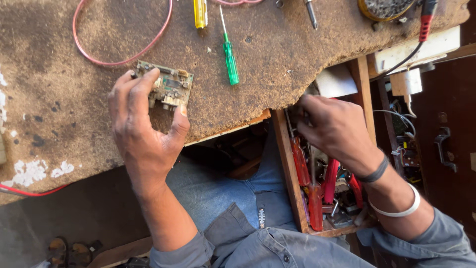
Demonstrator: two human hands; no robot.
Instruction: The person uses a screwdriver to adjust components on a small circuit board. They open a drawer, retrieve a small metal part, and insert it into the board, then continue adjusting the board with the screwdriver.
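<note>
Leftmost, a red wire point(29, 191) runs off the worn brown bench top point(64, 114), and a pink wire loop point(119, 59) lies above the left hand point(141, 126). That hand grips a small green circuit board point(168, 88) resting on the bench: the fingers point(141, 87) curl over the board's left edge and the thumb presses its lower right corner, so the board sits clamped between them. Just right of it lies a green screwdriver point(230, 62), with a yellow-handled one point(200, 12) above. Further right, the right hand point(334, 129) reaches into an open wooden drawer point(286, 168) of red-handled tools point(307, 183); its fingers are bunched together, but I cannot tell whether they hold anything
</note>
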